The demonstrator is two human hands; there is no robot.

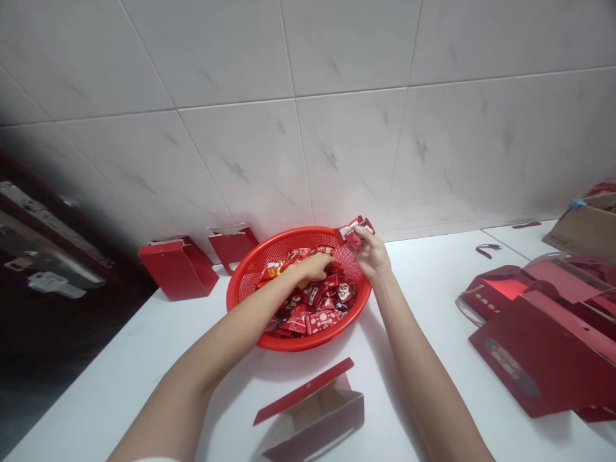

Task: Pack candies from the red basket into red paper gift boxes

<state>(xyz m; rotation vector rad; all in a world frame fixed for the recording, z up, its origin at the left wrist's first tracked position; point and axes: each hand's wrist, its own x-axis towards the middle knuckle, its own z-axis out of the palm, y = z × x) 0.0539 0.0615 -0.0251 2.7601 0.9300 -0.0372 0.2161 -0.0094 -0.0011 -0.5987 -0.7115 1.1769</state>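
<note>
A red plastic basket (243, 256) with perforated sides holds many small wrapped candies (323, 321), mostly red. My left hand (315, 266) reaches down into it at the back, its fingers curled among the wrappers; what they grip, if anything, is hidden. Above the basket's right rim, my right hand (374, 253) is closed on red candy packets (355, 232), pinched between thumb and fingers. A red paper box (315, 417) with its flap raised stands in front of the basket, and its visible inside is bare.
Two upright red boxes stand at the left, one nearer (178, 269) and one by the wall (233, 247). Flattened red boxes (543, 353) pile up at the right, near a brown carton (584, 224). A dark cord piece (488, 249) lies on the white table (423, 282). Tiled wall behind.
</note>
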